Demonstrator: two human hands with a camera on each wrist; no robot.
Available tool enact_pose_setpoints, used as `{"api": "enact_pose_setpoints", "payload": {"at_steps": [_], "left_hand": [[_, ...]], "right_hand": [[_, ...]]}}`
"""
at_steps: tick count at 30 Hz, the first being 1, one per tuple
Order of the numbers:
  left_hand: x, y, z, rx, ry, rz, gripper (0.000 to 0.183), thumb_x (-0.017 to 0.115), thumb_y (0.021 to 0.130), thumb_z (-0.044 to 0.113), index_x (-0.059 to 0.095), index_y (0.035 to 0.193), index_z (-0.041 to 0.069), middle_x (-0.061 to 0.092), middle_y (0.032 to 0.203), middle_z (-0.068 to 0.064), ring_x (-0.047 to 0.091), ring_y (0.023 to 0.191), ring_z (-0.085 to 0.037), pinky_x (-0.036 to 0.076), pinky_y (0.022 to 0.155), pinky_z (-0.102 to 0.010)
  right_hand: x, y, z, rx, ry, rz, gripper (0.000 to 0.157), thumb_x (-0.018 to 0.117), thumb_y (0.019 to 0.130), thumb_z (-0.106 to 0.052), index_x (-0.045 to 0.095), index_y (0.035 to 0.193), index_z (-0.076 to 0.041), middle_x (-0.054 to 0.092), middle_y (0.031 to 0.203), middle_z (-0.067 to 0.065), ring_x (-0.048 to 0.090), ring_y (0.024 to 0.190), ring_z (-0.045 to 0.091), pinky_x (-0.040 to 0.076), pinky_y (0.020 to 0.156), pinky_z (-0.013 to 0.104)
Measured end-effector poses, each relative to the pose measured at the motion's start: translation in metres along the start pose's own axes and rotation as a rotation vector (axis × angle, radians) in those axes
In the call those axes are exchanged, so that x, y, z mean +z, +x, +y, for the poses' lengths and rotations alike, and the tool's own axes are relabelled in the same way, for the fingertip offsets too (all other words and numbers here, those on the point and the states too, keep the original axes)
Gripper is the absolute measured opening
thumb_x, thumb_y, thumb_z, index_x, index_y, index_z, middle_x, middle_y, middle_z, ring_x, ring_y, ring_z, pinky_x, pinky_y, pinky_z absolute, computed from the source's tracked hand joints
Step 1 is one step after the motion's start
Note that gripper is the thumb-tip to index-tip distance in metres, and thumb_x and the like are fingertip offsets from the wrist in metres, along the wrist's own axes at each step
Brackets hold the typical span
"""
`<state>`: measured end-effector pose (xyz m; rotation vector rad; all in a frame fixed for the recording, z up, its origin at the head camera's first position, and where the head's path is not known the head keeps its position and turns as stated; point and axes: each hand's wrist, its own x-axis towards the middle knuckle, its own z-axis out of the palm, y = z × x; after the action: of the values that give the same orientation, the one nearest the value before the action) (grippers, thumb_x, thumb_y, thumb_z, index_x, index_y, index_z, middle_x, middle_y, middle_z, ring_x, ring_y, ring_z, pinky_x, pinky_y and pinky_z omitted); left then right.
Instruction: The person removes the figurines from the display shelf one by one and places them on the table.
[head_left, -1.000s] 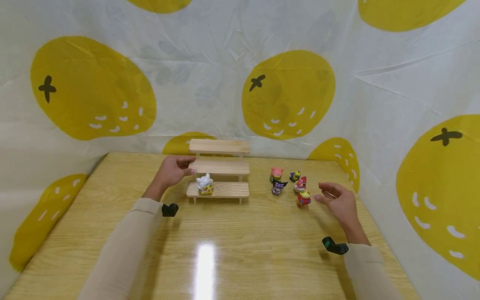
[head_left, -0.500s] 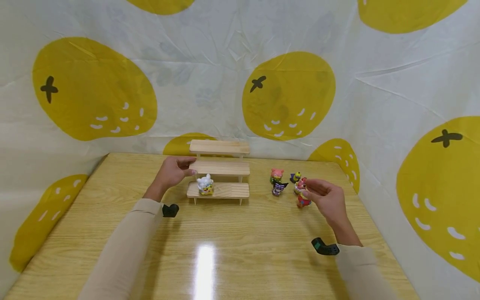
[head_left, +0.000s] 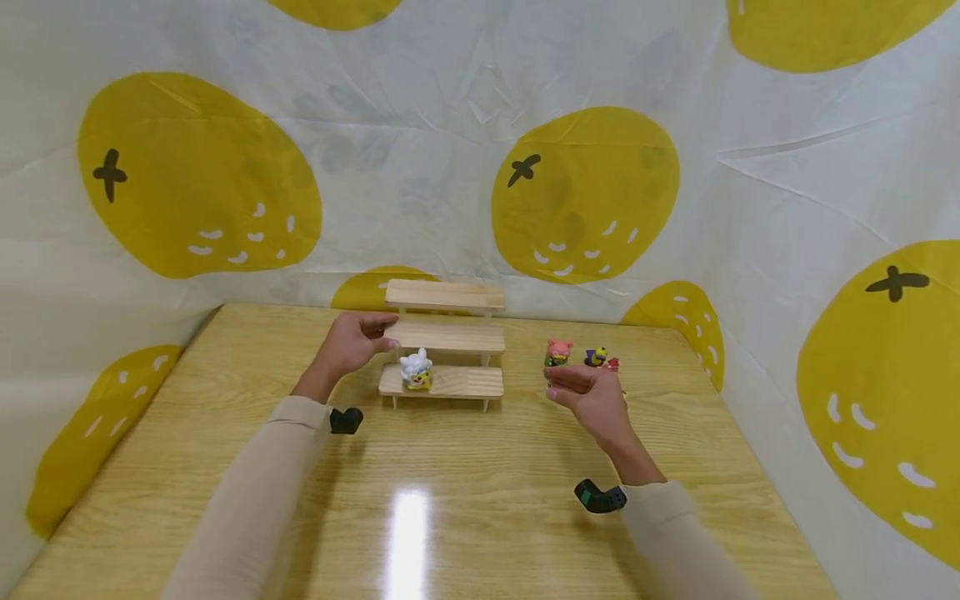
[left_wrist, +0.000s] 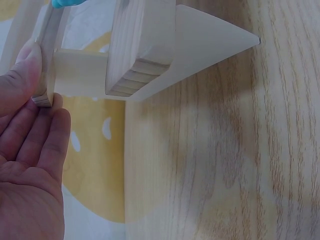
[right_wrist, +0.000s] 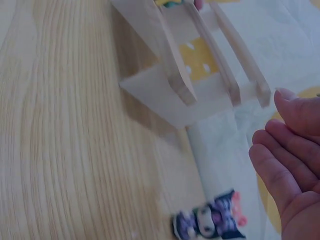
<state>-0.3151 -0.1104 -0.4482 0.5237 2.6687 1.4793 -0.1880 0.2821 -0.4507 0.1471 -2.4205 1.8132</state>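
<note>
A three-tier wooden display stand point(head_left: 450, 337) stands at the back of the table. My left hand point(head_left: 352, 343) grips the left end of its middle board, thumb above and fingers beneath, as the left wrist view shows at the board point(left_wrist: 47, 75). A white-and-yellow figurine point(head_left: 416, 372) sits at the left of the bottom board. My right hand point(head_left: 596, 404) holds nothing, its fingers extended close by the toy figurines. A black-and-purple figurine with a white face point(right_wrist: 207, 220) lies below the fingers in the right wrist view; the hand mostly hides it in the head view.
Beyond my right hand are a pink figurine point(head_left: 558, 350), a dark figurine with a yellow head point(head_left: 596, 357) and a red one point(head_left: 612, 365), partly hidden. A white cloth point(head_left: 420, 167) with yellow fruit prints hangs behind the wood-grain table point(head_left: 480, 517).
My right hand has moved left, from the right side of the figurines, across the red ones, to the black-and-purple one. My left hand has stayed on the stand.
</note>
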Motion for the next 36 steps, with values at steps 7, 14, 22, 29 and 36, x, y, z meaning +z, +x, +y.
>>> {"api": "enact_pose_setpoints", "payload": {"at_steps": [7,14,22,29,36], "left_hand": [[0.001,0.002,0.002,-0.007,-0.005,0.004,0.049,0.074,0.098,0.013,0.062,0.145,0.003,0.063,0.147,-0.016,0.062,0.134,-0.037,0.053,0.112,-0.051],[0.001,0.003,0.004,-0.015,-0.006,-0.003,0.049,0.073,0.099,0.013,0.062,0.145,0.003,0.063,0.147,-0.016,0.062,0.134,-0.037,0.053,0.113,-0.051],[0.000,0.003,0.005,-0.032,-0.006,-0.004,0.049,0.074,0.098,0.014,0.062,0.144,0.003,0.064,0.147,-0.015,0.062,0.134,-0.038,0.053,0.113,-0.052],[-0.001,0.004,0.004,-0.027,-0.017,0.001,0.048,0.073,0.098,0.011,0.063,0.144,0.003,0.063,0.147,-0.017,0.063,0.133,-0.038,0.053,0.113,-0.052],[0.000,0.005,0.004,-0.017,-0.017,0.006,0.048,0.074,0.098,0.011,0.062,0.143,0.000,0.063,0.146,-0.018,0.063,0.132,-0.039,0.053,0.112,-0.052]], "right_hand": [[0.034,0.012,-0.005,-0.005,0.001,-0.071,0.033,0.074,0.094,0.001,0.072,0.126,0.006,0.071,0.129,0.027,0.071,0.120,0.037,0.064,0.090,0.023],[0.060,0.021,-0.009,0.010,0.048,-0.120,0.033,0.075,0.092,0.003,0.072,0.124,0.008,0.072,0.126,0.028,0.071,0.117,0.044,0.064,0.089,0.025],[0.091,0.034,-0.016,0.047,0.058,-0.160,0.034,0.076,0.092,-0.001,0.072,0.125,0.008,0.072,0.127,0.028,0.073,0.116,0.038,0.065,0.093,0.032],[0.117,0.044,-0.022,0.037,0.083,-0.182,0.036,0.076,0.092,0.003,0.070,0.126,0.011,0.070,0.128,0.030,0.072,0.118,0.041,0.065,0.094,0.035],[0.140,0.052,-0.023,0.033,0.076,-0.168,0.036,0.081,0.089,-0.001,0.073,0.124,0.006,0.073,0.127,0.024,0.072,0.119,0.037,0.063,0.099,0.038]]}}
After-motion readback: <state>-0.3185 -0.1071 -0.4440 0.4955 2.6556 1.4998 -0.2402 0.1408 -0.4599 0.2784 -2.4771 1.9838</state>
